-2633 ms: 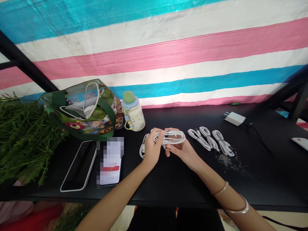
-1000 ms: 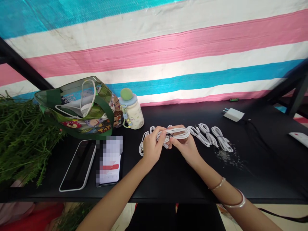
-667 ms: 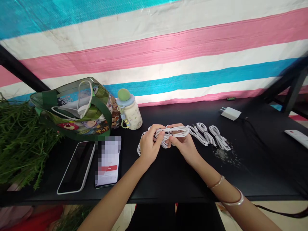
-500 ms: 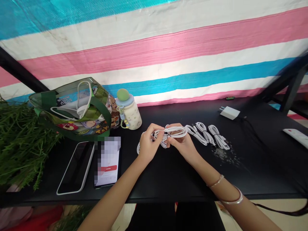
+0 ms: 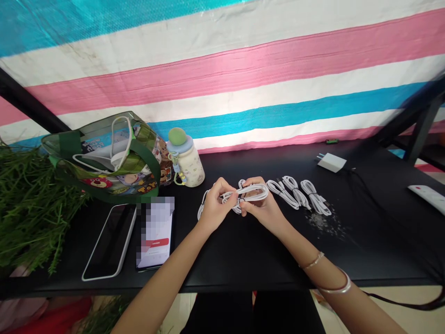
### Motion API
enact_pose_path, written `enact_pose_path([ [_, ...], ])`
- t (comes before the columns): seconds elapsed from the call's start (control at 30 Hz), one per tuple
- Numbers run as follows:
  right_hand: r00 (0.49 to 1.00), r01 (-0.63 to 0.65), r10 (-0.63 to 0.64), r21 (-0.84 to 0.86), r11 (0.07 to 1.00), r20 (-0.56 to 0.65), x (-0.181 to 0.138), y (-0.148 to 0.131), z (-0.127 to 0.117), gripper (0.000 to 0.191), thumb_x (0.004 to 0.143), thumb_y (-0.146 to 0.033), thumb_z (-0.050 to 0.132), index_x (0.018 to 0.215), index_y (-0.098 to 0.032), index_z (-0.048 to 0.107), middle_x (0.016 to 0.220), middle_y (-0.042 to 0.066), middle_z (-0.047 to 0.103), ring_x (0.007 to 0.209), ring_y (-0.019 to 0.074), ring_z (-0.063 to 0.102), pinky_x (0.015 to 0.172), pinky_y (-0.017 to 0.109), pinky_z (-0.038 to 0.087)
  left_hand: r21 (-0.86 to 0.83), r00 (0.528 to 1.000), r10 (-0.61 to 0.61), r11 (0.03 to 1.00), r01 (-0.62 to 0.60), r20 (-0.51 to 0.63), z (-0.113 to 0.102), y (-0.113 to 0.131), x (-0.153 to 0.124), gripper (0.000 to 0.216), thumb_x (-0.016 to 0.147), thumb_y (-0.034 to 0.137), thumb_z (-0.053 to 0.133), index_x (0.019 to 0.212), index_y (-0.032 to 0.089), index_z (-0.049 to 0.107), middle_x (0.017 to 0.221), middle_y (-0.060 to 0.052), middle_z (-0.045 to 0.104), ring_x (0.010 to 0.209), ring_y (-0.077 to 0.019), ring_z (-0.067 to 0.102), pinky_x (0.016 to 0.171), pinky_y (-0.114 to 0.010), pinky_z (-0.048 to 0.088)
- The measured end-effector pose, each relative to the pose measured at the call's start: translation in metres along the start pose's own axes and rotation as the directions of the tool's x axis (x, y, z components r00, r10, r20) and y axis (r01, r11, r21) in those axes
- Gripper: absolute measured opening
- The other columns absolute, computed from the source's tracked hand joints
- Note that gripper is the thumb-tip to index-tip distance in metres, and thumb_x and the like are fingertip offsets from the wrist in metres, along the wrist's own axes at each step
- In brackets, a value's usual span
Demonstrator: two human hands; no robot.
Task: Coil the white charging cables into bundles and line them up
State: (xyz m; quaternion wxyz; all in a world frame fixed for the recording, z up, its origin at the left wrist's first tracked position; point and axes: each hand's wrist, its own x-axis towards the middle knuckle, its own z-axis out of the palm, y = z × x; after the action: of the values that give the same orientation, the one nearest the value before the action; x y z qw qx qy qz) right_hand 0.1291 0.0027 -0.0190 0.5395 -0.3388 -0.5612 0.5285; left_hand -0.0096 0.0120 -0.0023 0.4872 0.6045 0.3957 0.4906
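Both hands hold one coiled white cable [image 5: 256, 189] above the middle of the black table. A dark tie runs round the coil's middle, between my fingertips. My left hand [image 5: 216, 204] pinches the coil's left part, thumb on the near side. On the other side, my right hand [image 5: 261, 206] grips it with thumb and fingers near the tie. Behind the hands another white cable [image 5: 201, 204] lies partly hidden. To the right rest three tied white cable bundles, among them a left bundle [image 5: 283, 195], a middle bundle [image 5: 297, 192] and a right bundle [image 5: 315, 198].
On the left are a green bag [image 5: 104, 171], a cream bottle [image 5: 190, 166], a white-edged phone [image 5: 109, 243], a lit phone [image 5: 156, 236] and a leafy plant [image 5: 31, 208]. A white charger [image 5: 332, 162], dark cord [image 5: 368, 190] and white remote-like object [image 5: 429, 197] are on the right.
The coil has shifted slightly left and its tied middle a little down, with the fingers moving round the tie. Both hands still hold it; the other things stay put.
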Motion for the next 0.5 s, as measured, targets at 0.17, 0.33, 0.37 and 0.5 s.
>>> enact_pose_path([
  [0.17, 1.000, 0.002, -0.001, -0.021, 1.000, 0.018, -0.0001, -0.0032, 0.0000, 0.048, 0.067, -0.051, 0.074, 0.089, -0.024, 0.041, 0.063, -0.008, 0.053, 0.042, 0.0078, 0.053, 0.043, 0.023, 0.046, -0.026, 0.997, -0.071, 0.997, 0.071, -0.006, 0.0003, 0.0017, 0.0002, 0.019, 0.067, 0.029, 0.058, 0.062, 0.020, 0.042, 0.058, 0.006, 0.047, 0.054, -0.0075, 0.044, 0.051, -0.018, 0.033],
  [0.33, 0.999, -0.002, 0.004, -0.070, 0.998, 0.034, 0.0004, -0.0053, 0.0000, 0.046, 0.068, -0.051, 0.073, 0.087, -0.024, 0.042, 0.057, -0.010, 0.048, 0.037, 0.0065, 0.046, 0.037, 0.021, 0.039, -0.067, 0.986, -0.165, 0.984, 0.167, 0.029, 0.0008, 0.0018, 0.0004, 0.019, 0.065, 0.028, 0.058, 0.061, 0.020, 0.041, 0.058, 0.005, 0.050, 0.055, -0.0074, 0.045, 0.052, -0.018, 0.032],
  [0.37, 0.999, -0.005, 0.007, -0.078, 0.997, 0.033, 0.0005, -0.0058, 0.0001, 0.046, 0.067, -0.051, 0.074, 0.087, -0.024, 0.042, 0.057, -0.010, 0.047, 0.036, 0.0062, 0.045, 0.036, 0.020, 0.038, -0.069, 0.985, -0.172, 0.982, 0.173, 0.024, 0.0011, 0.0016, 0.0005, 0.020, 0.065, 0.027, 0.059, 0.061, 0.020, 0.041, 0.058, 0.006, 0.050, 0.055, -0.0074, 0.045, 0.053, -0.018, 0.033],
  [0.5, 0.999, -0.017, 0.020, -0.098, 0.995, 0.030, 0.0009, -0.0077, 0.0001, 0.044, 0.067, -0.051, 0.073, 0.084, -0.024, 0.042, 0.055, -0.011, 0.043, 0.036, 0.0053, 0.039, 0.034, 0.019, 0.033, -0.068, 0.983, -0.182, 0.981, 0.182, 0.004, 0.0015, 0.0006, 0.0008, 0.021, 0.066, 0.025, 0.060, 0.061, 0.019, 0.041, 0.058, 0.006, 0.048, 0.055, -0.0072, 0.045, 0.054, -0.018, 0.033],
])
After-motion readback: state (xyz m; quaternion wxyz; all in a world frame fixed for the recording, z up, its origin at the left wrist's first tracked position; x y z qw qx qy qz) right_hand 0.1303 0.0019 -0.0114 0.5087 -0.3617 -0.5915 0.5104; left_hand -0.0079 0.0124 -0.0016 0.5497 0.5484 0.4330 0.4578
